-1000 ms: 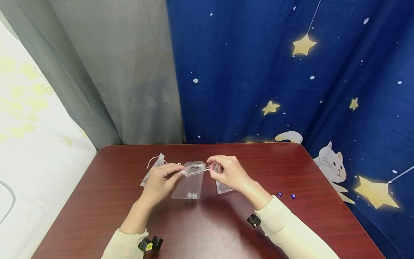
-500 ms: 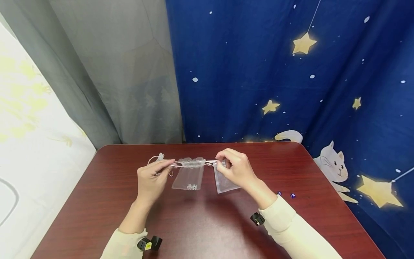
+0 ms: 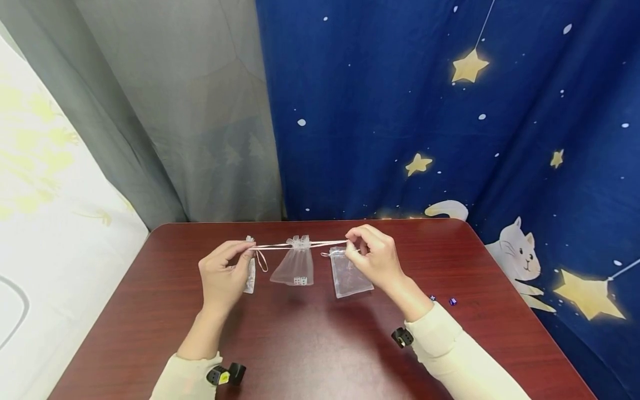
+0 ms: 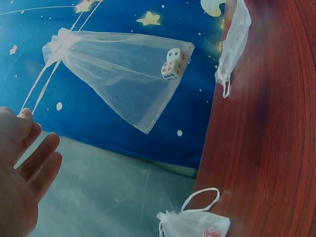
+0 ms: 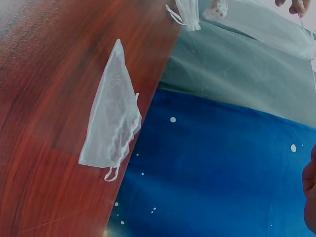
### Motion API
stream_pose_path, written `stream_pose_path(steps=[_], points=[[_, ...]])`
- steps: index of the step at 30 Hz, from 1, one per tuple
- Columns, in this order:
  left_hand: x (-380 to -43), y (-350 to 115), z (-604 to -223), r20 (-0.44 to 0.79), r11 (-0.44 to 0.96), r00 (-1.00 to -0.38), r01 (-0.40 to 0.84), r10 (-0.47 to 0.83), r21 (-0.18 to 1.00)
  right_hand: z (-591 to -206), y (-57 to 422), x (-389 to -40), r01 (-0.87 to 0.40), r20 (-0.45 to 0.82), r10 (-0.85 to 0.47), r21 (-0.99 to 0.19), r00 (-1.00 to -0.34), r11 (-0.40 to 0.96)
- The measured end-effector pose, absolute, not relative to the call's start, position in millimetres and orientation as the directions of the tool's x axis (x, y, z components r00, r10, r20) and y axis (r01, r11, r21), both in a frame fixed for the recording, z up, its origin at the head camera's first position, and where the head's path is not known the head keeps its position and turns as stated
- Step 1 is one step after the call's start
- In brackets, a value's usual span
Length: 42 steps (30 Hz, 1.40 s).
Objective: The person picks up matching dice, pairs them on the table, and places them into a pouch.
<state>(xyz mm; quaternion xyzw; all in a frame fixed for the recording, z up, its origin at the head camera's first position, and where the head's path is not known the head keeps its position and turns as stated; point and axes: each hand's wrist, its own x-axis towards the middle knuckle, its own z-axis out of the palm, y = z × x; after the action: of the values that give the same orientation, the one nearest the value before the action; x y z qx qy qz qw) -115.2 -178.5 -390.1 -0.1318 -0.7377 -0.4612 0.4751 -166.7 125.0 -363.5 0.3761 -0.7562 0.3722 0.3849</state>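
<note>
A sheer white drawstring bag [image 3: 294,265] hangs in the air between my hands, its mouth gathered into a frill. Two white dice [image 4: 172,64] lie at its bottom, pips showing through the mesh in the left wrist view. With thumb and fingertips my left hand [image 3: 224,273] pinches one end of the drawstring [image 4: 39,89]. My right hand [image 3: 376,256] pinches the opposite end, so the cords stretch out nearly level. In the right wrist view only part of the right hand [image 5: 310,190] shows, at the edge.
Another mesh bag [image 3: 350,275] lies flat on the dark red table [image 3: 310,355], below my right hand. A gathered bag [image 4: 200,222] with something red inside lies at left, partly behind my left hand. Two blue dice [image 3: 453,301] sit near the right forearm.
My hands have moved apart, left hand leftward and right hand rightward, drawing the cords out. The bag's mouth went from wide to gathered, and the bag rose slightly.
</note>
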Motion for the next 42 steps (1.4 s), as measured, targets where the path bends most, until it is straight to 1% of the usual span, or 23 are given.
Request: stream_pose_path(steps=[5, 8, 11, 13, 17, 19, 24, 27, 30, 32, 37, 42], points=[[-114.9, -187.4, -395.3, 0.802, 0.561, -0.540, 0.593, -0.254, 0.577, -369.3, 124.9, -168.5, -0.847, 0.855, -0.284, -0.282, -0.435, 0.451], [-115.0, -193.2, -400.9, 0.788, 0.569, -0.560, 0.572, -0.256, 0.591, -374.6, 122.9, -169.9, -0.850, 0.852, -0.295, -0.276, -0.432, 0.449], [-116.4, -199.8, -408.2, 0.777, 0.604, -0.583, 0.537, -0.239, 0.589, -381.4, 119.3, -171.4, -0.848, 0.839, -0.320, -0.271, -0.440, 0.456], [-118.0, -205.1, -414.0, 0.762, 0.651, -0.611, 0.493, -0.213, 0.577, -386.8, 116.5, -173.1, -0.842, 0.822, -0.342, -0.274, -0.456, 0.465], [-122.7, -216.0, -425.2, 0.688, 0.752, -0.713, 0.379, -0.135, 0.540, -398.0, 110.8, -179.4, -0.824, 0.775, -0.395, -0.270, -0.493, 0.498], [-126.6, -220.5, -430.1, 0.648, 0.777, -0.755, 0.348, -0.099, 0.524, -401.9, 107.5, -183.4, -0.812, 0.752, -0.414, -0.268, -0.513, 0.518], [-139.6, -228.8, -437.6, 0.587, 0.794, -0.808, 0.324, -0.052, 0.515, -407.4, 98.4, -193.2, -0.786, 0.705, -0.438, -0.279, -0.558, 0.552], [-145.4, -230.8, -437.0, 0.523, 0.798, -0.852, 0.289, -0.038, 0.529, -409.0, 93.2, -197.1, -0.772, 0.682, -0.442, -0.295, -0.583, 0.563], [-147.3, -229.0, -436.0, 0.458, 0.793, -0.889, 0.273, -0.009, 0.545, -410.0, 91.8, -197.7, -0.763, 0.677, -0.434, -0.303, -0.594, 0.571], [-146.8, -226.9, -436.1, 0.439, 0.782, -0.898, 0.287, 0.020, 0.553, -410.3, 93.0, -196.9, -0.760, 0.680, -0.424, -0.311, -0.598, 0.571], [-144.1, -218.0, -436.0, 0.456, 0.746, -0.884, 0.370, 0.101, 0.554, -411.8, 99.4, -194.6, -0.754, 0.689, -0.397, -0.339, -0.607, 0.564], [-142.3, -210.1, -434.3, 0.470, 0.747, -0.872, 0.399, 0.132, 0.531, -409.9, 106.5, -191.2, -0.744, 0.684, -0.376, -0.376, -0.625, 0.553]])
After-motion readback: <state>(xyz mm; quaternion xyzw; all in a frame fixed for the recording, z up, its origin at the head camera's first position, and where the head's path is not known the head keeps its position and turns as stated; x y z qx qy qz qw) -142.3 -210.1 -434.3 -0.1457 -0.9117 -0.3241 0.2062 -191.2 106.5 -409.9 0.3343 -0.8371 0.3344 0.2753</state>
